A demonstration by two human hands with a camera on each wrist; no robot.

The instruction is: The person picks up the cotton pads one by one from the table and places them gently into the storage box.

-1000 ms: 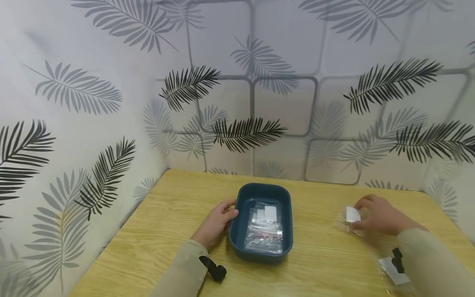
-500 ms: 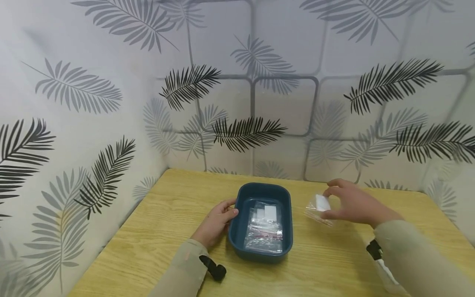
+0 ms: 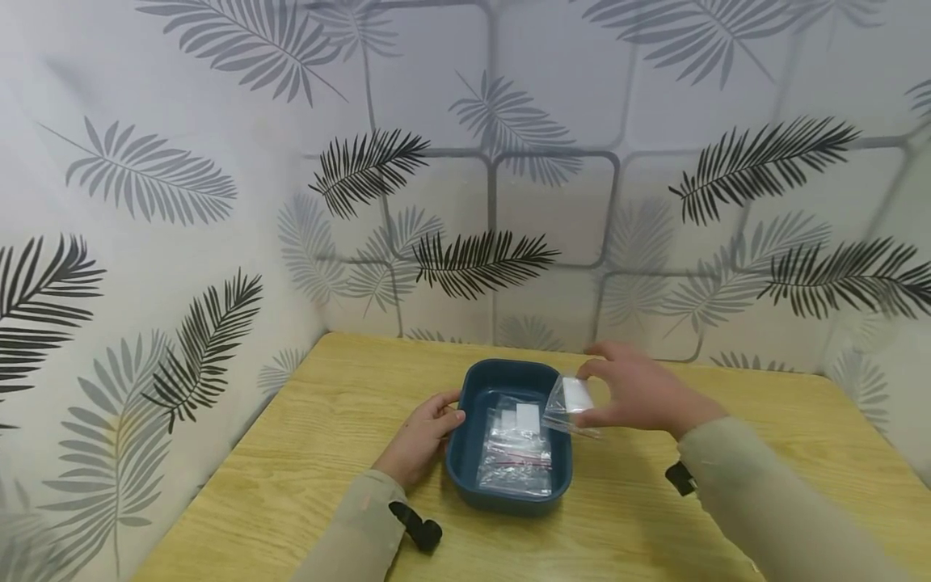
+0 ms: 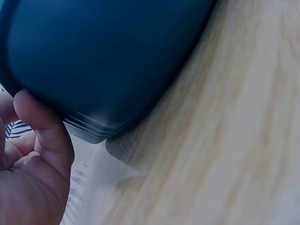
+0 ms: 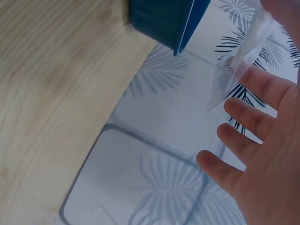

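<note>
A dark blue tub stands mid-table and holds several small clear zip bags with white pieces inside. My left hand grips the tub's left wall; in the left wrist view the thumb lies against the blue tub. My right hand pinches one small clear bag with a white piece in it, held just above the tub's right rim. In the right wrist view the clear bag hangs from above, the other fingers are spread, and a corner of the tub shows.
The wooden table is boxed in by leaf-patterned walls at the left and back. Black wrist straps sit on both sleeves.
My right hand lifted the small bag from the table's right side and carried it left to the tub's right rim. The left hand and tub stayed put.
</note>
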